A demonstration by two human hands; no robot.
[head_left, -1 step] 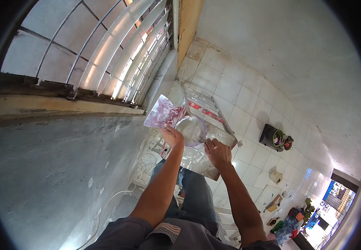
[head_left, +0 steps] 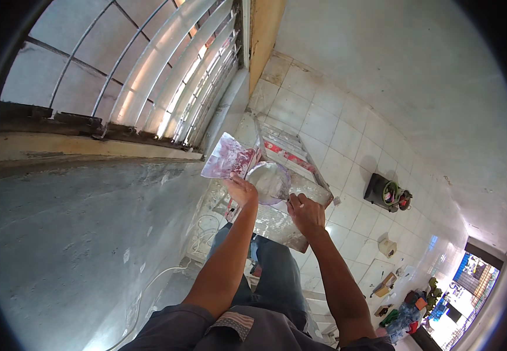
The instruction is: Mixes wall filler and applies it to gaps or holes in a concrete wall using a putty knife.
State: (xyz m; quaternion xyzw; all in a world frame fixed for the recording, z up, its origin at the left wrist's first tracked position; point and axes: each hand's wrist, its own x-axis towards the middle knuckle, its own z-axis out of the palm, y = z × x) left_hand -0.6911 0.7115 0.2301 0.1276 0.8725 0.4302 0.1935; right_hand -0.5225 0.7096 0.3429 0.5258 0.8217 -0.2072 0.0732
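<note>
My left hand (head_left: 240, 189) grips a flat, square plastering board (head_left: 229, 157), whitish and smeared with pink-red stains. The board is tilted beside the window sill. A round bucket (head_left: 270, 182) with a purplish rim stands just right of it, with pale paste inside. At the bucket's right rim, my right hand (head_left: 306, 212) is closed around a narrow handle, and the tool's far end is hard to make out against the bucket. Under the bucket is a plaster-spattered platform (head_left: 280, 225) with worn edges.
A louvred, barred window (head_left: 166, 88) lies at the upper left above a grey wall (head_left: 90, 234). Beyond the platform is a ladder-like frame with a red stripe (head_left: 288, 155). On the tiled floor (head_left: 347, 131) stand a black container (head_left: 378, 190) and a small pale box (head_left: 387, 248). A white cable (head_left: 157, 275) runs along the wall.
</note>
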